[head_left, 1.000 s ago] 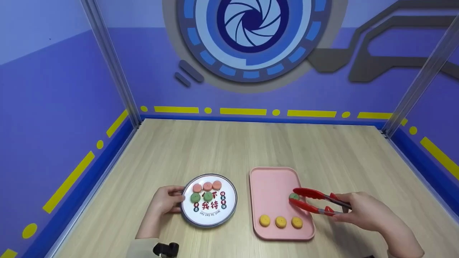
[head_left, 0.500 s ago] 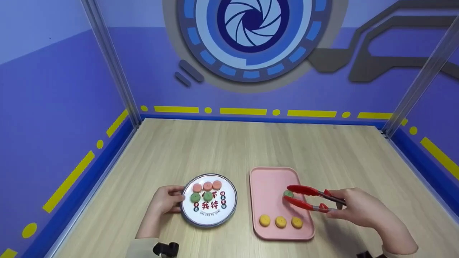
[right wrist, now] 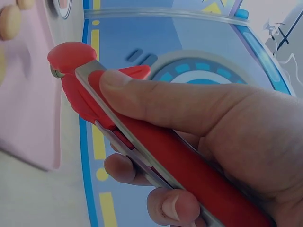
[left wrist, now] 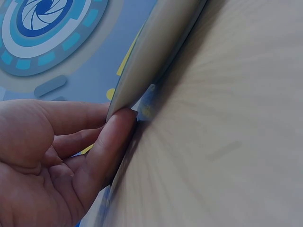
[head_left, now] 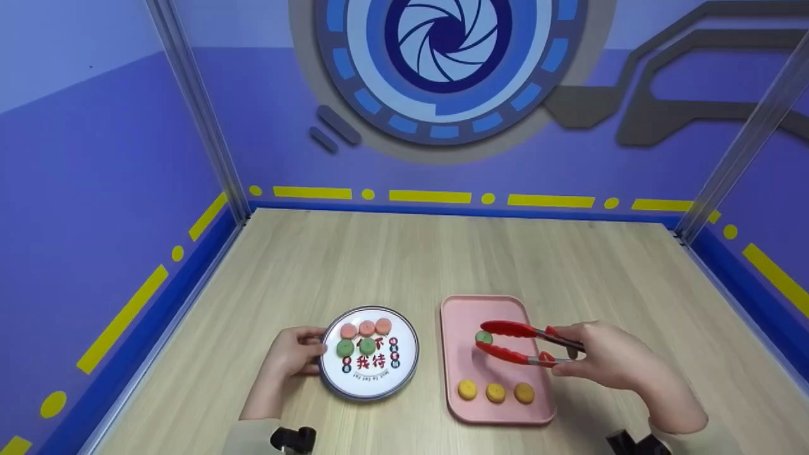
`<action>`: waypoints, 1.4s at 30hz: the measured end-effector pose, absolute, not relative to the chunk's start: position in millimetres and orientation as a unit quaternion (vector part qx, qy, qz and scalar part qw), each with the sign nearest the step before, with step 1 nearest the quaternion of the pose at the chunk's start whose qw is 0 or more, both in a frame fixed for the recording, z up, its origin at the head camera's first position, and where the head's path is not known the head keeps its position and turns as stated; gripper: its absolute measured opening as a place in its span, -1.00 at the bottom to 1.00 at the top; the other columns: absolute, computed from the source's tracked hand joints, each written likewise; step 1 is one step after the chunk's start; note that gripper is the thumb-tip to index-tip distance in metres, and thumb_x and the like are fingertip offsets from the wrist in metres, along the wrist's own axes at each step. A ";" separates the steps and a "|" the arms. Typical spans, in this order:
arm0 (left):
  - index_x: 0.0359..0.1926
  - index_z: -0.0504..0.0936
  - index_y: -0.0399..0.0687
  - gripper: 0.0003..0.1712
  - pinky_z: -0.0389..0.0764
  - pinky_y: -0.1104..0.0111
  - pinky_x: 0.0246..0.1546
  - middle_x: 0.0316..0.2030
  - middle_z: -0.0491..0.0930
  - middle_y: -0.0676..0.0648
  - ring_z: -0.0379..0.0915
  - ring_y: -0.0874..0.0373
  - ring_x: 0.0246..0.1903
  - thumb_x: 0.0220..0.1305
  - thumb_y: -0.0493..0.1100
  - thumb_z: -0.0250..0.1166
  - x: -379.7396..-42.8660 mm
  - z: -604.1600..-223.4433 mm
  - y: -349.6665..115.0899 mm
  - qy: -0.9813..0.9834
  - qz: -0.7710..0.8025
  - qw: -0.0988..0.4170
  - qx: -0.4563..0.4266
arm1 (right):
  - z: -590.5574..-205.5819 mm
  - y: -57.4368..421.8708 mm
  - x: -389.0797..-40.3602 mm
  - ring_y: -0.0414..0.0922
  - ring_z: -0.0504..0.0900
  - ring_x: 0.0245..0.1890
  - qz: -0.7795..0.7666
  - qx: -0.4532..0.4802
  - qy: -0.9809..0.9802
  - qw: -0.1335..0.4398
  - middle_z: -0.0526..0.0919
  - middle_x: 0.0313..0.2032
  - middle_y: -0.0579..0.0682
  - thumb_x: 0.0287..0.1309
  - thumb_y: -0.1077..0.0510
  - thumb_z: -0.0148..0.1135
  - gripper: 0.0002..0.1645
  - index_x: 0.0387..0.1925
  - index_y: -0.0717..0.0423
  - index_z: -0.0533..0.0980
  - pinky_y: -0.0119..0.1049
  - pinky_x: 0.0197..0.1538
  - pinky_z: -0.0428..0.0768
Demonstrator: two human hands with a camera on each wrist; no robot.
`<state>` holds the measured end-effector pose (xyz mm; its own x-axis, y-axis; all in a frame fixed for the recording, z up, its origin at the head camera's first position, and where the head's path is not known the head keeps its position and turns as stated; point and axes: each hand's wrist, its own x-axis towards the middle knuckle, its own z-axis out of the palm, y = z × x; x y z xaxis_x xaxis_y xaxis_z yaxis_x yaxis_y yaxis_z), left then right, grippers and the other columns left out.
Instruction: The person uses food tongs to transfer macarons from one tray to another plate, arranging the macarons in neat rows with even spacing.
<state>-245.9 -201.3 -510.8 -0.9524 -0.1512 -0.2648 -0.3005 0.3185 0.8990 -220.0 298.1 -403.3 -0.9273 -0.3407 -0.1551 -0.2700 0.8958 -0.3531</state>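
Note:
My left hand (head_left: pixel 291 354) pinches the left rim of a round white plate (head_left: pixel 379 384) with red and black lettering. In the left wrist view, thumb and fingers hold the edge of the plate (left wrist: pixel 158 47). Three pink macarons (head_left: pixel 366 327) and two green macarons (head_left: pixel 345 347) lie on it. My right hand (head_left: pixel 610 357) grips red-tipped tongs (head_left: pixel 510 328), whose tips hold another green macaron (head_left: pixel 484 338) above the pink tray (head_left: pixel 461 311). The right wrist view shows this macaron (right wrist: pixel 57 73) mostly hidden behind the tongs' red heads.
Three yellow macarons (head_left: pixel 495 392) sit in a row along the tray's near end. Plate and tray stand side by side on a wooden table (head_left: pixel 404 253) with a gap between them. Blue-purple panels (head_left: pixel 430 170) wall in the back and sides.
My right hand has moved left with the tongs, carrying the green macaron from the tray's right edge to above its middle. The left hand and plate have stayed in place.

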 end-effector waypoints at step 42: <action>0.23 0.61 -0.34 -0.53 0.80 0.32 -0.49 -0.18 0.58 -0.18 0.56 0.15 -0.45 0.29 -0.45 0.31 -246.5 -510.2 -200.8 0.811 0.564 0.071 -0.138 | -418.3 191.6 -253.8 -0.28 0.41 -0.50 -0.153 -0.333 0.930 0.032 0.61 -0.49 -0.16 0.00 -0.06 0.61 -0.66 -0.22 -0.04 0.70 -0.47 -0.46 0.41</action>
